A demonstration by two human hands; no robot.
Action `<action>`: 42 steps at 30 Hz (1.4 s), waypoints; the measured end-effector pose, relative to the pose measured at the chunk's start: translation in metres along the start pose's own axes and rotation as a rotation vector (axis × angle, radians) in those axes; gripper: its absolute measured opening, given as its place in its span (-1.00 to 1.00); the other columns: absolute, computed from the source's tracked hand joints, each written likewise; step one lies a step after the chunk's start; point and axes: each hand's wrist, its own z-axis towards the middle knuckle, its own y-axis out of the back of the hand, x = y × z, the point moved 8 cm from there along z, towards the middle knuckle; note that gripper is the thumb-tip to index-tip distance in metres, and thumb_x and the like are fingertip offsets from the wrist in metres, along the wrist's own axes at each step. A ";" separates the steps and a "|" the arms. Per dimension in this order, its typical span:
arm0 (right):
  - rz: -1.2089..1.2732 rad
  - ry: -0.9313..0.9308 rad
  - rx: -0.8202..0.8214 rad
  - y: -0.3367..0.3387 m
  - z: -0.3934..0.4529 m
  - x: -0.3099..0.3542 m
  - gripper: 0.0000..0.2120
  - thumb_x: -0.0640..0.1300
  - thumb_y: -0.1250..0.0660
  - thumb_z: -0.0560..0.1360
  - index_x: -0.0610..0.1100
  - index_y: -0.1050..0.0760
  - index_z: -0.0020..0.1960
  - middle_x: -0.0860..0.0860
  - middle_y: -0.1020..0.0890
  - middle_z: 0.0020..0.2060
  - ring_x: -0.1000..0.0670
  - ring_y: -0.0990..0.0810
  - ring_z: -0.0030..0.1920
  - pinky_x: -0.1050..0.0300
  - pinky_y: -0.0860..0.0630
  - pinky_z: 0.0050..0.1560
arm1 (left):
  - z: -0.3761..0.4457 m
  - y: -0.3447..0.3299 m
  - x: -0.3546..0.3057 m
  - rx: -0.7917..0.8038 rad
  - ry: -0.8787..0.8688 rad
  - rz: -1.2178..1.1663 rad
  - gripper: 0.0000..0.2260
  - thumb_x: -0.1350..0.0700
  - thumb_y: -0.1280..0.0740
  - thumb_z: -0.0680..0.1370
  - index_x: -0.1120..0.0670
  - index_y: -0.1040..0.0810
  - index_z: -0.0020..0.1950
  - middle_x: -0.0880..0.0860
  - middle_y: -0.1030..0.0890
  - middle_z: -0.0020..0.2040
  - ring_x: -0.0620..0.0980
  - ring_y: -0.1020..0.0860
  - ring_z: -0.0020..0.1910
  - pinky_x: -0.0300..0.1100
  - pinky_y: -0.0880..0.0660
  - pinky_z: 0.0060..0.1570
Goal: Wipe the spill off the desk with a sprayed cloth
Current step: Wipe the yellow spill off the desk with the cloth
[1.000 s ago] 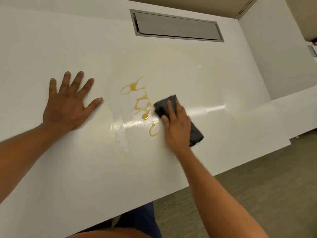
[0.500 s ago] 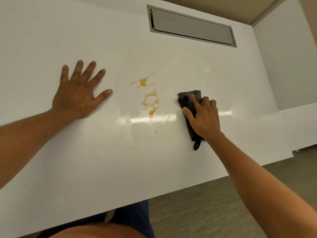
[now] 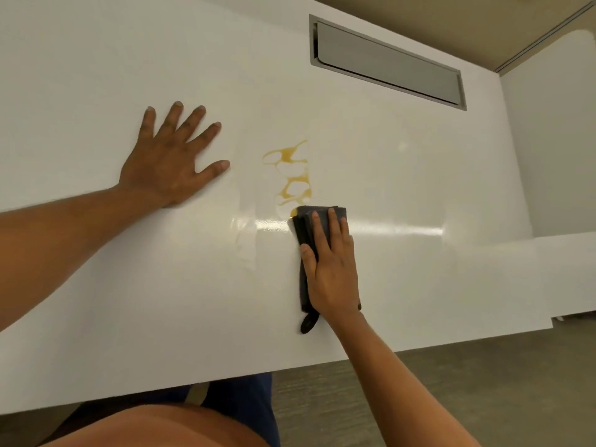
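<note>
A: Cloth (image 3: 306, 233) at centre frame, folded dark pad, pinned flat on the white bench (image 3: 419, 285) under the right hand (image 3: 332, 269). Grip straight-fingered, pressing, not curled round anything.

B: Left hand (image 3: 167, 162), upper left of centre, spread flat, holding nothing. Spill (image 3: 292, 175)?

A: Amber loops just above the cloth, top edge touching the lowest blob. Probably soft, light, limp; likely slides easily on that glossy wet top. Best held under a flat palm across the middle of the fold; loose tail at the bottom left alone.

B: Versus half a second ago?

A: Then right of the spill, now below it; small drop under the spill gone.
</note>
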 end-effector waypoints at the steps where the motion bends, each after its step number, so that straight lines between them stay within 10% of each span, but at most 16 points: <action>1: 0.012 -0.002 -0.003 0.003 0.008 -0.001 -0.44 0.05 -0.08 0.77 0.11 0.00 0.72 0.00 -0.01 0.73 -0.05 0.11 0.73 -0.08 0.02 0.71 | 0.000 0.001 0.000 0.005 0.001 -0.003 -0.19 -0.52 0.21 0.63 -0.13 -0.05 0.78 -0.01 -0.04 0.82 0.18 0.02 0.80 0.32 0.14 0.71; 9: 0.065 -0.194 -0.085 0.031 0.109 -0.017 -0.45 -0.02 -0.11 0.75 -0.02 -0.12 0.71 -0.11 -0.11 0.71 -0.18 -0.03 0.71 -0.18 -0.12 0.65 | -0.003 0.005 -0.003 -0.007 -0.012 -0.009 -0.21 -0.51 0.20 0.64 -0.13 -0.06 0.78 0.01 -0.07 0.81 0.19 0.00 0.79 0.34 0.11 0.71; 15: 0.036 0.187 0.098 0.008 -0.007 -0.012 -0.46 0.06 -0.11 0.76 0.19 -0.05 0.71 0.13 0.00 0.73 0.01 0.09 0.73 -0.08 -0.07 0.70 | -0.003 0.007 -0.004 -0.033 -0.016 -0.014 -0.21 -0.51 0.20 0.64 -0.13 -0.10 0.77 0.02 -0.11 0.80 0.20 -0.04 0.79 0.35 0.08 0.71; 21: 0.027 0.039 0.094 0.030 -0.016 -0.061 -0.47 -0.01 -0.15 0.76 0.16 -0.12 0.70 0.17 0.00 0.72 0.07 0.09 0.72 -0.26 -0.20 0.66 | -0.004 0.006 -0.004 -0.030 -0.012 -0.029 -0.20 -0.52 0.22 0.63 -0.14 -0.08 0.78 0.02 -0.08 0.81 0.18 -0.01 0.79 0.34 0.11 0.72; 28: 0.003 0.627 0.283 0.002 -0.008 0.014 -0.48 -0.02 -0.21 0.74 0.07 -0.22 0.68 0.03 -0.13 0.72 -0.10 -0.04 0.72 -0.08 -0.03 0.71 | -0.003 0.008 -0.003 -0.046 -0.021 -0.020 -0.21 -0.51 0.22 0.64 -0.13 -0.09 0.78 0.02 -0.10 0.81 0.19 -0.03 0.79 0.33 0.10 0.72; 35: 0.071 0.030 0.053 0.034 0.077 -0.042 -0.46 -0.07 -0.18 0.75 0.14 -0.16 0.69 0.06 -0.06 0.73 -0.01 0.02 0.73 -0.24 -0.20 0.65 | -0.004 0.008 -0.004 -0.050 -0.025 -0.025 -0.22 -0.50 0.20 0.65 -0.13 -0.10 0.78 0.02 -0.09 0.81 0.18 -0.02 0.79 0.33 0.11 0.71; 42: 0.025 0.367 0.167 -0.001 -0.010 0.045 -0.44 -0.07 -0.22 0.72 0.08 -0.18 0.69 0.00 -0.12 0.72 -0.08 0.06 0.73 -0.13 -0.08 0.70 | -0.003 0.009 -0.004 -0.073 -0.024 -0.020 -0.20 -0.51 0.21 0.64 -0.12 -0.14 0.77 0.04 -0.14 0.80 0.21 -0.06 0.78 0.36 0.08 0.70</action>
